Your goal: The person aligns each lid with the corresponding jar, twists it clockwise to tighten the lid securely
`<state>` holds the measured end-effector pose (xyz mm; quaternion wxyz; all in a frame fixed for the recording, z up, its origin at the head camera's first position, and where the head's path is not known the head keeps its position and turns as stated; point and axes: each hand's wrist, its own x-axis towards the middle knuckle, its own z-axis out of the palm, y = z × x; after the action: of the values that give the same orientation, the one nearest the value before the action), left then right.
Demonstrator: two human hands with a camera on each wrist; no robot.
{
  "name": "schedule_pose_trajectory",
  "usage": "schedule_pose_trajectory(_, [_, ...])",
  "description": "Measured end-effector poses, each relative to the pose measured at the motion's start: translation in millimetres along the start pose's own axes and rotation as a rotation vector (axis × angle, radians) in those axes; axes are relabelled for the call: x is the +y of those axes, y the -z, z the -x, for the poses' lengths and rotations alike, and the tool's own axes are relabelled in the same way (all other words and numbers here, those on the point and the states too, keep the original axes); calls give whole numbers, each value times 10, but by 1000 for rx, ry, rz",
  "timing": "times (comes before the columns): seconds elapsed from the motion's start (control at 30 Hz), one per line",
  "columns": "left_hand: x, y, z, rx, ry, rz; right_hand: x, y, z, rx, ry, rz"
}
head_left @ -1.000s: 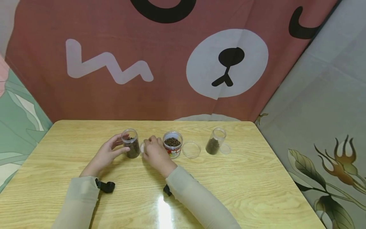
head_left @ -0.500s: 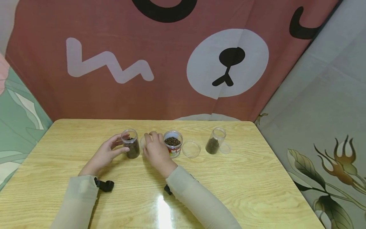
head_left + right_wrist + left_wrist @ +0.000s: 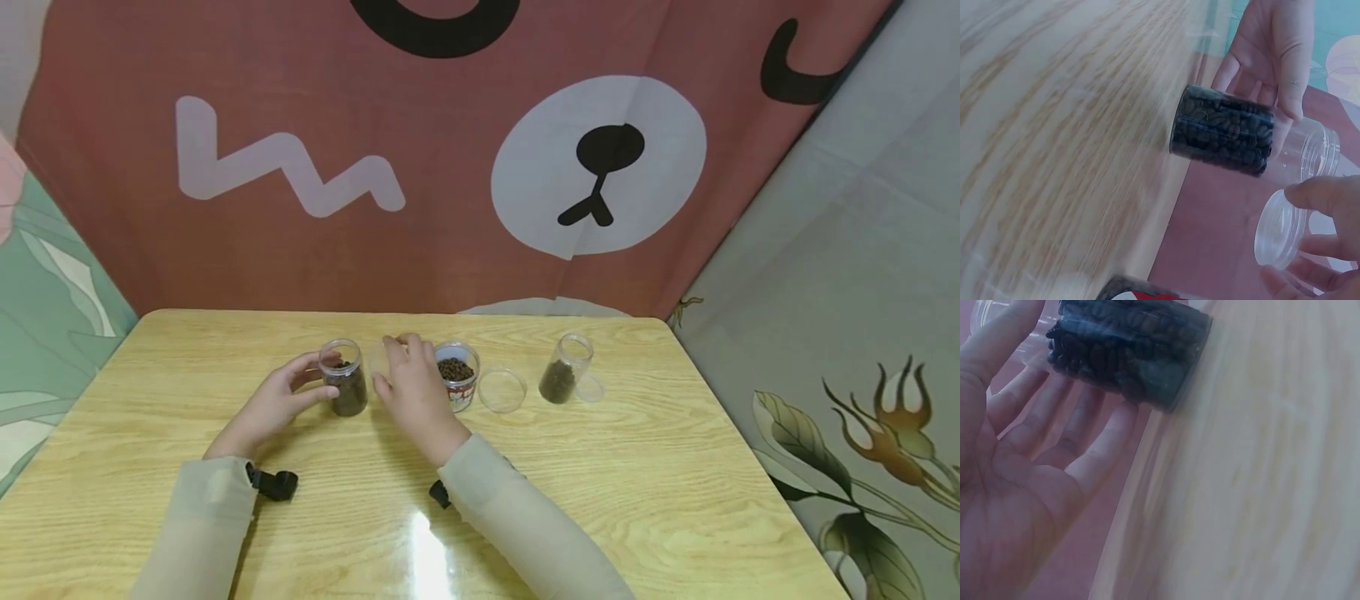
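Note:
My left hand (image 3: 273,404) holds an upright clear jar (image 3: 347,390) that has no lid on it and is partly filled with dark coffee beans (image 3: 1225,131). In the left wrist view, the thumb and fingers of that hand lie on both sides of the jar. My right hand (image 3: 417,398) pinches a clear round lid (image 3: 1277,230) between thumb and fingers. The lid is tilted and apart from the jar, close beside its mouth. From the head camera, the right hand partly covers the lid.
A printed tub (image 3: 461,393) of brown pellets stands open right of my right hand. Beside it lies a larger clear lid (image 3: 503,392). Farther right are a second jar (image 3: 566,371) of dark contents and a small lid (image 3: 592,388). A printed curtain (image 3: 450,250) hangs behind the table (image 3: 637,483).
My right hand has moved slightly up and away in the head view, bringing the small lid up with it. My left hand and the jar have stayed in place.

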<state>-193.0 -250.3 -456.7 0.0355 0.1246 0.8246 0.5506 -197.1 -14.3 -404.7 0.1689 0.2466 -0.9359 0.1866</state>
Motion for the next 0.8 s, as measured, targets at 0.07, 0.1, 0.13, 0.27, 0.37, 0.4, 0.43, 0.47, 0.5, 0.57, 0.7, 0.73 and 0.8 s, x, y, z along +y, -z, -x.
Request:
schedule_pose_trajectory(0.07, [-3, 3, 2, -8, -7, 0, 9, 3, -2, 4, -21, -52])
schedule_pose_trajectory(0.1, [-8, 4, 2, -11, -10, 1, 12, 5, 1, 7, -29, -79])
schedule_pose_trajectory(0.13, [-9, 6, 5, -16, -15, 5, 17, 3, 4, 9, -34, -102])
schedule_pose_trajectory(0.27, [-31, 16, 4, -30, -44, 3, 44, -13, 16, 55, -32, -170])
schedule_pose_trajectory(0.37, [-51, 25, 7, -39, -60, -1, 68, -41, 21, 107, -17, -190])
schedule_pose_trajectory(0.4, [-53, 27, 5, -43, -57, 1, 78, -49, 20, 124, -10, -197])
schedule_pose_trajectory(0.43, [-57, 29, 3, -44, -54, 4, 89, -60, 18, 138, -6, -204])
schedule_pose_trajectory(0.47, [-60, 32, 3, -47, -50, 7, 98, -69, 16, 150, -2, -210])
schedule_pose_trajectory(0.5, [-62, 34, 4, -49, -45, 9, 105, -76, 15, 160, 0, -218])
schedule_pose_trajectory(0.57, [-64, 34, 6, -53, -32, 17, 116, -83, 15, 177, 7, -234])
schedule_pose_trajectory(0.7, [-53, 30, 11, -56, -20, 26, 127, -75, 25, 188, 16, -270])
schedule_pose_trajectory(0.73, [-47, 27, 11, -57, -21, 30, 128, -71, 29, 191, 18, -279])
schedule_pose_trajectory(0.8, [-38, 23, 11, -57, -27, 34, 133, -72, 35, 192, 17, -301])
